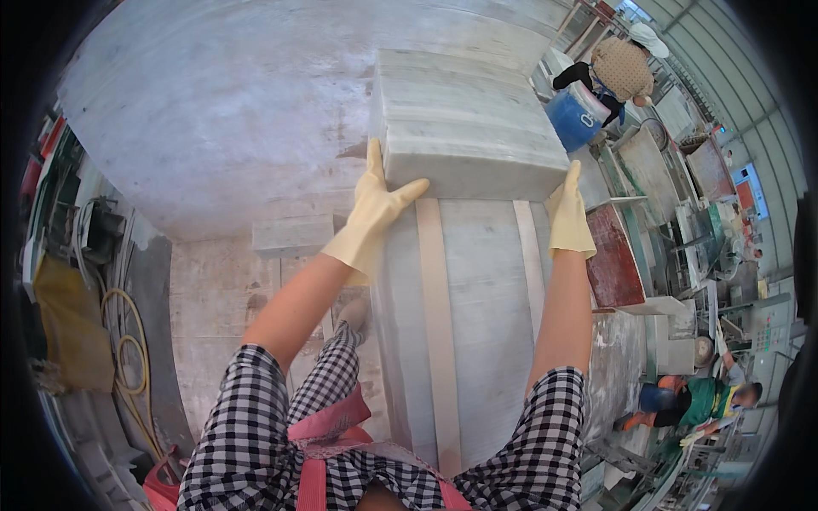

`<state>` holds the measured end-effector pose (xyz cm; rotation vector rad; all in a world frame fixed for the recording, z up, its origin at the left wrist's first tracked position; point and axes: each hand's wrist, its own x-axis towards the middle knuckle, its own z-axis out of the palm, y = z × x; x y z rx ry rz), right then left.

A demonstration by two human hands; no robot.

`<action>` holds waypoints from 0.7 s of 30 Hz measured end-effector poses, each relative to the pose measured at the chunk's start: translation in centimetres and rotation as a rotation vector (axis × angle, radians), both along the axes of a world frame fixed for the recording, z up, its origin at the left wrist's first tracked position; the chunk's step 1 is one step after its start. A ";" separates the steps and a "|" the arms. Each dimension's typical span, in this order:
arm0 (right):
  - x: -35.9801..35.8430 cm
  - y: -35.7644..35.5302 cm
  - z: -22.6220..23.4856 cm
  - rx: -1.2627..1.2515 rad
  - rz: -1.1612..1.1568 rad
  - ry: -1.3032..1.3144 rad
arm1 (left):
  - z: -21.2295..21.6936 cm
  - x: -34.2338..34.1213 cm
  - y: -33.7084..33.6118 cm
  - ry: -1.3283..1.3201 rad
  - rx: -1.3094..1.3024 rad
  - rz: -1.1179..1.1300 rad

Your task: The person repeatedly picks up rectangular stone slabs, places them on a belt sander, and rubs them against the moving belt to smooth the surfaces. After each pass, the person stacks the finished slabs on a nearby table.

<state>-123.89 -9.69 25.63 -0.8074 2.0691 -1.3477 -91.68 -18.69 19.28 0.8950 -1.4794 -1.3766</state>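
A thick stack of grey-white stone slabs [477,119] lies in front of me, its layers showing as fine lines. My left hand [375,209], in a cream rubber glove, grips its near left corner, thumb along the front face and fingers on the left side. The right hand [571,213], gloved alike, holds the near right corner with its fingers up the side; its thumb is hidden. Under and nearer than the stack is a long pale stone block [486,307] with two light wooden strips [437,315] lying lengthwise on it.
A large pale stone surface [230,111] spreads at the far left, with a small stone block [294,236] by its near edge. A yellow hose [128,358] lies left. A blue barrel [575,119] and one person [622,68] are far right; another person [716,400] is lower right among machines.
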 end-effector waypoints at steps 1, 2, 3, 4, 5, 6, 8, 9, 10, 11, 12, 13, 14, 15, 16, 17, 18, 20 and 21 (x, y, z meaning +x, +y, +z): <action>0.1 -0.4 -0.1 0.098 -0.057 0.138 | -0.2 -0.6 0.1 -0.005 0.000 0.054; 0.3 -0.5 -0.1 0.084 -0.070 0.151 | -0.4 -0.9 0.1 -0.023 0.000 0.078; 0.6 -0.8 0.0 -0.062 -0.092 0.045 | -0.5 -1.2 0.3 -0.039 -0.001 0.108; 0.9 -0.8 0.3 -0.182 -0.103 -0.055 | -0.6 -1.4 0.4 -0.051 0.002 0.120; 1.2 -0.7 0.5 -0.193 -0.098 -0.063 | -0.6 -1.5 0.5 -0.064 0.008 0.127; 1.3 -0.4 0.7 -0.186 -0.080 -0.064 | -0.6 -1.5 0.6 -0.063 0.003 0.133; 1.0 0.1 0.7 -0.138 -0.049 -0.081 | -0.6 -1.5 0.8 -0.041 0.011 0.143; 0.6 0.2 0.6 -0.094 -0.043 -0.099 | -0.6 -1.5 0.8 -0.029 0.003 0.137; 0.1 0.1 0.0 -0.100 -0.030 -0.101 | -0.5 -1.5 0.9 -0.042 -0.011 0.156; -0.5 0.0 -0.5 -0.131 -0.019 -0.151 | -0.3 -1.4 0.9 -0.060 -0.035 0.166; -0.9 -0.5 -1.3 -0.207 0.000 -0.184 | 0.0 -1.3 0.9 -0.077 -0.036 0.164; -1.2 -1.1 -2.1 -0.250 0.043 -0.248 | 0.2 -1.3 1.0 -0.138 -0.025 0.161; -1.5 -1.8 -2.5 -0.211 -0.015 -0.192 | 0.5 -1.2 1.0 -0.183 -0.007 0.150; -1.5 -2.4 -2.6 -0.157 -0.041 -0.163 | 0.8 -1.2 1.0 -0.220 -0.002 0.144; -1.3 -2.6 -2.4 -0.105 -0.067 -0.132 | 0.9 -1.2 0.9 -0.349 -0.031 0.157; -0.6 -2.3 -2.2 -0.062 -0.069 -0.028 | 0.8 -1.1 0.7 -0.476 -0.060 0.171; 0.9 -1.3 -2.1 -0.023 -0.076 0.079 | 0.5 -0.8 0.5 -0.564 -0.148 0.208; 4.9 3.2 -1.2 -0.083 -0.017 0.202 | -1.6 1.0 0.8 -0.638 -0.126 0.175; 7.1 6.9 -0.9 -0.231 0.125 0.252 | -3.2 2.4 0.9 -0.642 -0.172 0.183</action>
